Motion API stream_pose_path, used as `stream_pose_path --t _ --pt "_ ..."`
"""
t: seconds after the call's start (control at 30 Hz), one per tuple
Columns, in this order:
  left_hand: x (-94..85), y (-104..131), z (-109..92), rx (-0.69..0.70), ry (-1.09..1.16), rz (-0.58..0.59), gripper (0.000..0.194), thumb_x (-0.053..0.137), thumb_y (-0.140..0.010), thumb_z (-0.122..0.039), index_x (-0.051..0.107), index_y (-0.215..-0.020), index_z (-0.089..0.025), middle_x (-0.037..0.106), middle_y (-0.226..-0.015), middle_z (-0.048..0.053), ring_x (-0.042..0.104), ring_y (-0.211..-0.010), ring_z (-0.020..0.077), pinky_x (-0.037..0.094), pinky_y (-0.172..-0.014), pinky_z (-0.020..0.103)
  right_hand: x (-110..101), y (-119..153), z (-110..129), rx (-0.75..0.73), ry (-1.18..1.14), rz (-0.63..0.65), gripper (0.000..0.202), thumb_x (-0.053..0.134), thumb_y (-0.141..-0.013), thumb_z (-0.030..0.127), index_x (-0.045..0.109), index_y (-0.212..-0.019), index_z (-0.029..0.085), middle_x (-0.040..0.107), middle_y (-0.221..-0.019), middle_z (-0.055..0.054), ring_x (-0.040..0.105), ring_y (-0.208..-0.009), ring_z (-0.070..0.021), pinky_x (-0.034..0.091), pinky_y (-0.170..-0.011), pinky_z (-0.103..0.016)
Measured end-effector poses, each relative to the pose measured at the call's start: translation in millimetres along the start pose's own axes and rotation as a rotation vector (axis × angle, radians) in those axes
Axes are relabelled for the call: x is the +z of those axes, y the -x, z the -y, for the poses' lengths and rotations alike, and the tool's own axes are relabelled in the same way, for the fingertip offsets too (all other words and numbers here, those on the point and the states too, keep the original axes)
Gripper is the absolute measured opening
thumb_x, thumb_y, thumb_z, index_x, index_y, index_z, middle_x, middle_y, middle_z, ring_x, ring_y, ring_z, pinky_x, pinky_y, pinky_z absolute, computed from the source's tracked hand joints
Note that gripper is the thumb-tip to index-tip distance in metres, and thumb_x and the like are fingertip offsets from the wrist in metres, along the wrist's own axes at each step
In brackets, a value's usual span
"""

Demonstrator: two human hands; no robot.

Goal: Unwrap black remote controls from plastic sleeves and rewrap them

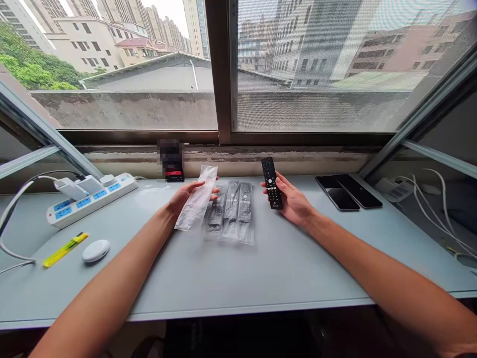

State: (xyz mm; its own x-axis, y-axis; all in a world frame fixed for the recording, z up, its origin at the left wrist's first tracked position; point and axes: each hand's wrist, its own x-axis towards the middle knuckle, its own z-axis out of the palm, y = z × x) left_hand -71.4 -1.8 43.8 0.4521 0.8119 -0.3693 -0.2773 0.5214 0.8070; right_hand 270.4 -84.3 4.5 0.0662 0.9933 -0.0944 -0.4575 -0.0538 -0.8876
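Note:
A clear plastic bag (196,201), flat and with no remote visible inside, is held by my left hand (182,196) between thumb and fingers. My right hand (294,199) is wrapped round a black remote control (272,184), which is tilted up with its buttons facing me. Between my hands, several bagged black remotes (231,209) lie side by side on the grey-blue table (238,278). The held bag overlaps the left edge of this group.
At the left are a white power strip (93,199) with plugged-in adapters, a yellow packet (65,250) and a white round case (96,251). Two dark phones (348,191) lie at the right, beside white cables (439,209). A dark, blurred item (171,161) stands by the window.

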Motion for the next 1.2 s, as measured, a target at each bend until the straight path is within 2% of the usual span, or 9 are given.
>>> stream_pose_path --t 0.1,0.23,0.43,0.53,0.63,0.73,0.8,0.93,1.2 --pt "0.0 -3.2 2.2 -0.030 0.039 -0.017 0.056 0.066 -0.102 -0.023 0.066 -0.156 -0.009 0.082 -0.094 0.012 0.081 -0.069 0.0222 0.066 -0.059 0.028 -1.9 -0.7 -2.0 -0.039 0.008 0.012 0.045 0.096 -0.094 0.050 0.081 -0.135 0.037 0.090 -0.122 0.000 0.078 -0.098 -0.0176 0.062 -0.076 -0.026" --pt "-0.1 -4.1 5.0 -0.043 0.066 0.040 0.053 0.073 -0.098 -0.025 0.070 -0.149 -0.014 0.079 -0.092 0.007 0.078 -0.067 0.0202 0.066 -0.060 0.028 -5.3 -3.8 -4.3 -0.067 0.032 0.027 0.050 0.100 -0.088 0.058 0.084 -0.129 0.035 0.089 -0.123 -0.001 0.079 -0.096 -0.0180 0.063 -0.075 -0.027" --pt "-3.0 -5.0 6.2 -0.054 0.041 0.085 0.052 0.079 -0.096 -0.028 0.072 -0.147 -0.017 0.078 -0.096 0.006 0.078 -0.072 0.0194 0.067 -0.062 0.028 -5.3 -8.1 -8.9 -0.240 0.066 -0.001 0.052 0.106 -0.079 0.047 0.084 -0.124 0.034 0.085 -0.142 -0.001 0.078 -0.133 -0.0250 0.064 -0.115 -0.041" --pt "-2.6 -5.0 5.5 -0.054 0.028 0.089 0.051 0.080 -0.096 -0.029 0.073 -0.145 -0.018 0.078 -0.096 0.006 0.078 -0.071 0.0193 0.066 -0.059 0.027 -5.3 -5.1 -8.3 -0.429 0.243 -0.016 0.052 0.106 -0.080 0.039 0.080 -0.125 0.033 0.082 -0.149 -0.004 0.073 -0.144 -0.0288 0.059 -0.125 -0.050" --pt "-1.4 -4.2 4.9 -0.050 0.018 0.087 0.047 0.080 -0.097 -0.029 0.073 -0.142 -0.019 0.077 -0.096 0.005 0.077 -0.069 0.0193 0.064 -0.056 0.027 -5.9 -0.2 -6.4 -0.752 0.538 0.002 0.040 0.097 -0.091 0.032 0.078 -0.127 0.033 0.081 -0.150 -0.007 0.072 -0.147 -0.0315 0.057 -0.127 -0.057" --pt "-1.0 -3.5 4.9 -0.044 0.013 0.088 0.047 0.080 -0.096 -0.029 0.073 -0.142 -0.019 0.078 -0.097 0.005 0.077 -0.070 0.0192 0.063 -0.055 0.027 -5.4 3.8 -5.6 -1.039 0.850 0.040 0.028 0.087 -0.100 0.026 0.082 -0.127 0.035 0.084 -0.138 -0.008 0.072 -0.142 -0.0342 0.055 -0.126 -0.063" --pt "-1.0 -3.4 4.9 -0.045 0.018 0.094 0.049 0.081 -0.095 -0.030 0.072 -0.142 -0.019 0.078 -0.098 0.005 0.077 -0.071 0.0197 0.064 -0.057 0.028 -3.8 6.4 -6.2 -1.111 0.969 0.045 0.029 0.087 -0.100 0.027 0.085 -0.128 0.035 0.084 -0.125 -0.009 0.074 -0.130 -0.0356 0.060 -0.118 -0.063" --pt "-0.1 -3.8 4.5 -0.046 0.013 0.089 0.054 0.079 -0.093 -0.028 0.071 -0.145 -0.016 0.081 -0.102 0.006 0.078 -0.074 0.0204 0.066 -0.063 0.030 1.0 13.9 -7.5 -0.983 0.956 0.043 0.043 0.094 -0.094 0.038 0.086 -0.135 0.033 0.079 -0.114 -0.009 0.076 -0.103 -0.0316 0.067 -0.097 -0.053" --pt "-2.2 -4.5 5.2 -0.040 -0.021 0.102 0.056 0.079 -0.096 -0.032 0.071 -0.149 -0.014 0.082 -0.100 0.009 0.078 -0.074 0.0202 0.062 -0.061 0.028 1.7 13.9 -4.0 -0.437 0.511 0.005 0.056 0.080 -0.101 0.070 0.076 -0.137 0.026 0.085 -0.110 -0.008 0.079 -0.095 -0.0275 0.066 -0.089 -0.044"
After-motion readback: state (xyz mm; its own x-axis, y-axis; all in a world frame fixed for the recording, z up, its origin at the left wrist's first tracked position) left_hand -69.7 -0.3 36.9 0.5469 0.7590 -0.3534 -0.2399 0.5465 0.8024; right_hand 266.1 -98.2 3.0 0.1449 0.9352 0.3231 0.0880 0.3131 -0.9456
